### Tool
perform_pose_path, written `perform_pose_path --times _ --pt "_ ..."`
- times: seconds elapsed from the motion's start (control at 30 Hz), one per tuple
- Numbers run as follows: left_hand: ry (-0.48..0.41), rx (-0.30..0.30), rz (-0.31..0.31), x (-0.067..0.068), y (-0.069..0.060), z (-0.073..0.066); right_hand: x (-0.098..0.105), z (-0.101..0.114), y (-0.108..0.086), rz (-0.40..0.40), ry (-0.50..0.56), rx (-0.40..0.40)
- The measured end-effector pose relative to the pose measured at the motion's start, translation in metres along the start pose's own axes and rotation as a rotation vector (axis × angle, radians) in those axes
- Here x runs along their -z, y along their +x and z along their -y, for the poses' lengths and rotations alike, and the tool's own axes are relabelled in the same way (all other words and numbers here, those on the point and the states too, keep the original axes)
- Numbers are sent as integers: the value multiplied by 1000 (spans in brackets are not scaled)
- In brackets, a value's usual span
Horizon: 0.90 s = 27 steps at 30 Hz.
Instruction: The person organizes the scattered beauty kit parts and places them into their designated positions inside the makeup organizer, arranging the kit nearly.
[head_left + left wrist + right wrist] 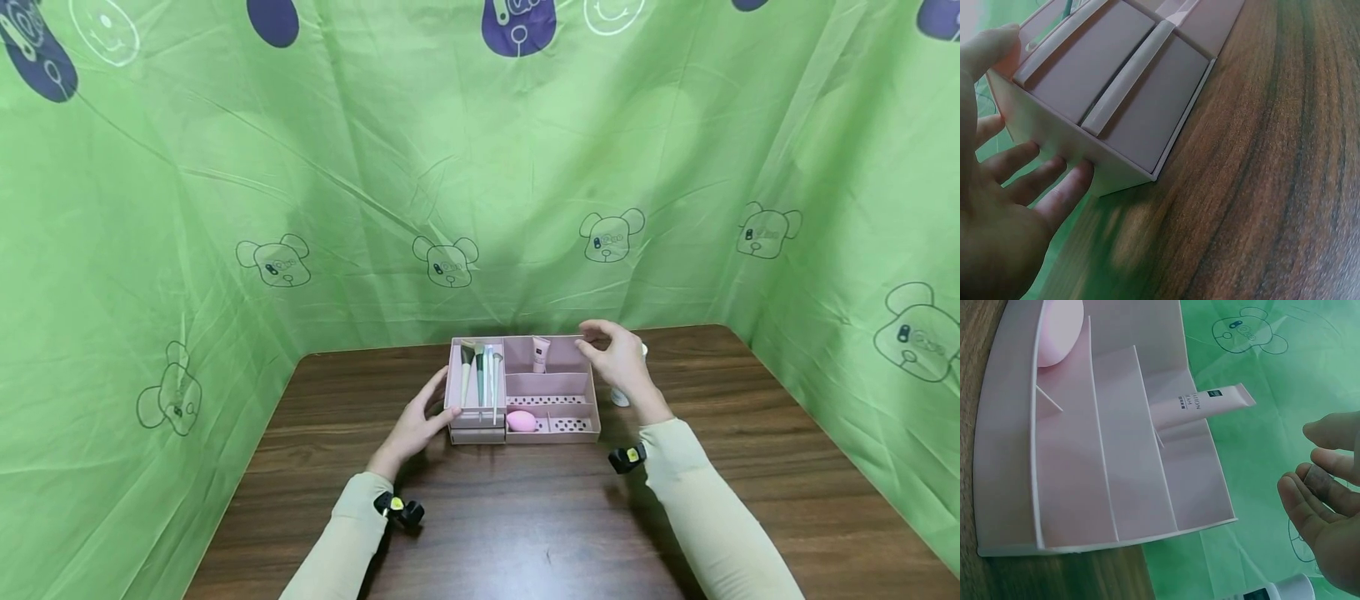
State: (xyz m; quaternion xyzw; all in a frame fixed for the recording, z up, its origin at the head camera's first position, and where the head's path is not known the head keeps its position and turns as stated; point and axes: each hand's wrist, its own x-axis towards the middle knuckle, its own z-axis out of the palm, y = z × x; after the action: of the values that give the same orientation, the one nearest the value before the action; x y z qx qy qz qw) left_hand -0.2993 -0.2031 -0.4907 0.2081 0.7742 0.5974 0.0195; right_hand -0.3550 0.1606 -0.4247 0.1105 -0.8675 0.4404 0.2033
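Observation:
A pink desk organizer (pixel 551 389) stands on the table. Upright in its back compartment is a pink cream tube (pixel 1204 405). A pink makeup sponge (pixel 521 422) lies in a front compartment, and makeup brushes (pixel 481 375) fill the left tray above two drawers (pixel 1094 59). My left hand (pixel 415 421) rests against the organizer's left side, fingertips on the wall and thumb at the top front edge. Over the back right corner hovers my right hand (pixel 618 360), fingers loosely bent with nothing between them; the right wrist view shows it apart from the tube.
A white bottle (pixel 619 397) stands right of the organizer, partly hidden by my right hand and forearm. The wooden table (pixel 525 517) runs back to a green curtain (pixel 510 167) with bear drawings, which also hangs along both sides.

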Motion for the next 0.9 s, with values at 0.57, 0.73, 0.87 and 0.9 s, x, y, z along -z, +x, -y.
perform_pose_path --times 0.57,0.73,0.87,0.9 --pt "0 -2 -10 0 -1 1 20 -5 -1 -88 -76 26" --pt "4 -15 -10 0 0 2 26 -7 -1 -99 -61 25" --pt "7 -19 -6 0 0 2 29 -10 -2 -95 -70 10" --pt "7 -18 -6 0 0 2 30 -10 -2 -94 -71 7"
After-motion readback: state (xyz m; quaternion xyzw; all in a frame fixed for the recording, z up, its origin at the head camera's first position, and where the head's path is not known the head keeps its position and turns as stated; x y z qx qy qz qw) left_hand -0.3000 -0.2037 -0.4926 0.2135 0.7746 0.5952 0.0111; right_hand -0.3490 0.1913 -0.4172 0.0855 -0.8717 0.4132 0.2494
